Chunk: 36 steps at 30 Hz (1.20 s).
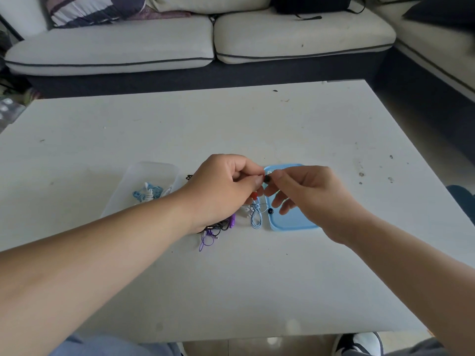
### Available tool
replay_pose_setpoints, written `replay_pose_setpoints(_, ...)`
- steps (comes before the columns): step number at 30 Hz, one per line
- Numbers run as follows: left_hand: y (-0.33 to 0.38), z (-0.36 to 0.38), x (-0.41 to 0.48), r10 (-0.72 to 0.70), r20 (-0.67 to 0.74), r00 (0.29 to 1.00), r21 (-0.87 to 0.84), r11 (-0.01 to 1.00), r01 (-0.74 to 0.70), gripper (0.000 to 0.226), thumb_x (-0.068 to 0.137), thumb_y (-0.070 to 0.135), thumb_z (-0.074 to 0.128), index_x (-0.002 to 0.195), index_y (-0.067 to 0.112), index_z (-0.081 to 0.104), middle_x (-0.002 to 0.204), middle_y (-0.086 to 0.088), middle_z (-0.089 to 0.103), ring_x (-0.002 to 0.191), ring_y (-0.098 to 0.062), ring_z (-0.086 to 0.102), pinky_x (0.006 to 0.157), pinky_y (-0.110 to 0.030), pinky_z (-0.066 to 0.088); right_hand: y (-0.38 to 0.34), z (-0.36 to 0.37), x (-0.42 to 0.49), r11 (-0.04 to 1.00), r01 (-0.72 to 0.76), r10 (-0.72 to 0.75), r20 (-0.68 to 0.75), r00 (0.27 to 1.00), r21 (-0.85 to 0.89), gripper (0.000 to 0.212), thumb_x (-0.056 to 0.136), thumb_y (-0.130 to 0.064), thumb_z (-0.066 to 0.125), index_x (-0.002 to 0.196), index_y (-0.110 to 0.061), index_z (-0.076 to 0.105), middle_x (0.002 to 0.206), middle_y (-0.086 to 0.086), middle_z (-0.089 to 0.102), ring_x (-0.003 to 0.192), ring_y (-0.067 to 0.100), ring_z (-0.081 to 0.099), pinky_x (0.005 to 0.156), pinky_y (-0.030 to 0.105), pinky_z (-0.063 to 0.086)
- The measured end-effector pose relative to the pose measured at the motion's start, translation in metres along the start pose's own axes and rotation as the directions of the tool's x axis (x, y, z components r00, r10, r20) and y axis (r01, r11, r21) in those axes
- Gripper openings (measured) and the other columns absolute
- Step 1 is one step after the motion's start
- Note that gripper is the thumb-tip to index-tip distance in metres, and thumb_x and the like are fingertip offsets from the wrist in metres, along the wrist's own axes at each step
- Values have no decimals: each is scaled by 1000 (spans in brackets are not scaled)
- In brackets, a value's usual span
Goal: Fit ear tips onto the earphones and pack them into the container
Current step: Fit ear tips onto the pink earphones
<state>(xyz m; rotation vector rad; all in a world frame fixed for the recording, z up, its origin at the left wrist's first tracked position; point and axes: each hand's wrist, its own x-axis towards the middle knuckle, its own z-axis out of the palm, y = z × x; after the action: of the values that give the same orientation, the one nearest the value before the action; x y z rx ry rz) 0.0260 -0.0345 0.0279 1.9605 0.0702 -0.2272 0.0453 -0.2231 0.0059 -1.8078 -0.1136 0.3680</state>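
Left hand [226, 186]: fingers curled, thumb and forefinger pinched on a red earbud [254, 195]; only a red bit shows under the fingers, so that name is a judgement
Right hand [308, 191]: thumb and forefinger pinch a dark ear tip [267, 179]; the other fingers hang loose and spread
Where the tip is: in the air between the two hands' fingertips, above the near-left corner of the blue lid [290, 223]
Risk, dropping: the tip is small and held by a bare pinch; a slip would likely send it bouncing off the table [257, 278]
Risk, bad fit: pushed on crooked, the tip could sit skewed or fold over; the joint is hidden, so I cannot tell how it lines up
Risk, snagging: the left wrist lies over the cable tangle [218, 227]; lifting could drag cords along
Ear tips: two seen; one pinched, one spare tip [270, 211] on the lid
Clear container [164, 170]: one; a blue-white earphone [147, 196] is coiled inside
Loose earphones: a blue-white cord [255, 215] just beside the lid; purple and black cords in the tangle, number unclear
Lids: one
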Motion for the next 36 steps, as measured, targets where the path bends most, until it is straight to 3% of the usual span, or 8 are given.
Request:
replay_pose_setpoints(2,-2,-2,0,-58,-15,998,-41,997,58,14,100,10,65,99,16,76,69,6,74,54,-1,62,46,-11,43,6,-4,5,996,-88,88,0,996,-20,32,104,-27,58,90,-6,78,85,8,78,66,16,66,70,37,59)
replay_pose_setpoints(7,-4,-6,2,-170,27,985,-152,973,172,13,100,11,65,109,18,72,90,-10,78,59,-11,60,49,-23,44,42,-4,18,816,-131,138,-29,990,-563,22,89,-23,64,72,-10,66,71,7,66,63,20,54,62,40,55)
replay_pose_setpoints(13,-4,-8,3,-241,47,970,-277,929,244,7,98,9,68,97,15,71,85,-12,74,62,-15,60,52,-26,40,55,7,25,777,-93,100,-24,995,-623,10,89,-31,73,88,-21,75,79,-7,69,73,18,65,67,30,54)
replay_pose_setpoints(20,-2,-12,3,-297,121,947,-466,826,318,15,97,15,69,107,4,71,91,-14,73,59,-11,62,50,-19,38,62,15,27,720,-35,61,14,998,-693,19,88,-17,65,76,-28,74,72,-12,66,67,12,64,59,23,50)
replay_pose_setpoints(24,0,-14,3,-320,138,937,-478,807,346,29,95,19,71,112,-4,71,91,-17,73,57,-11,59,47,-17,39,43,10,23,836,-79,50,-68,996,-542,17,86,-12,69,75,-25,72,72,-8,70,66,12,65,61,16,50)
replay_pose_setpoints(27,-2,-16,5,-325,134,936,-473,809,349,21,87,6,78,106,-1,74,114,-29,72,88,-25,56,51,-19,43,17,7,16,983,-170,164,-85,983,-70,7,86,-4,74,87,-10,77,74,7,77,65,18,72,66,18,57)
replay_pose_setpoints(31,-3,-15,6,-293,120,948,-491,813,314,20,88,-1,74,108,2,73,107,-24,76,85,-20,69,51,-18,46,3,7,10,914,-226,237,7,971,339,14,87,5,74,100,1,74,91,22,77,79,29,75,75,32,63)
replay_pose_setpoints(36,-1,-15,4,-256,127,958,-511,811,285,19,95,2,68,112,6,73,98,-17,78,85,-18,72,61,-19,53,1,4,9,862,-245,186,173,967,443,16,93,3,65,100,-2,78,94,18,76,85,23,74,75,28,61)
